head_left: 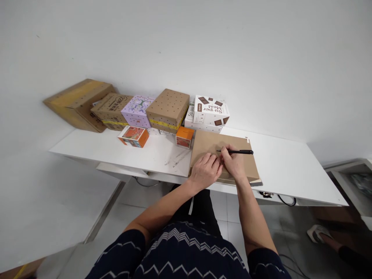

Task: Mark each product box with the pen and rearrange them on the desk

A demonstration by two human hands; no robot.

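Observation:
A brown cardboard box point(203, 144) lies flat near the front edge of the white table, with both hands over its near part. My right hand point(235, 164) is closed around a black pen point(242, 152), which lies nearly level across the hand, one end pointing left above the box. Beside it, my left hand point(205, 170) rests at the box's near side with its fingers curled. The fingertips of both hands meet over the cardboard; whatever the left fingers pinch, if anything, is hidden. A thin dark-edged item point(256, 183) shows under the box's right corner.
Several cartons line the wall: a large taped box point(78, 102), a lilac box point(138, 110), a dotted brown box point(168, 106) and a white printed box point(210, 110). Two small orange boxes point(134, 136) point(185, 136) stand before them. Another person's shoe point(318, 233) is at lower right.

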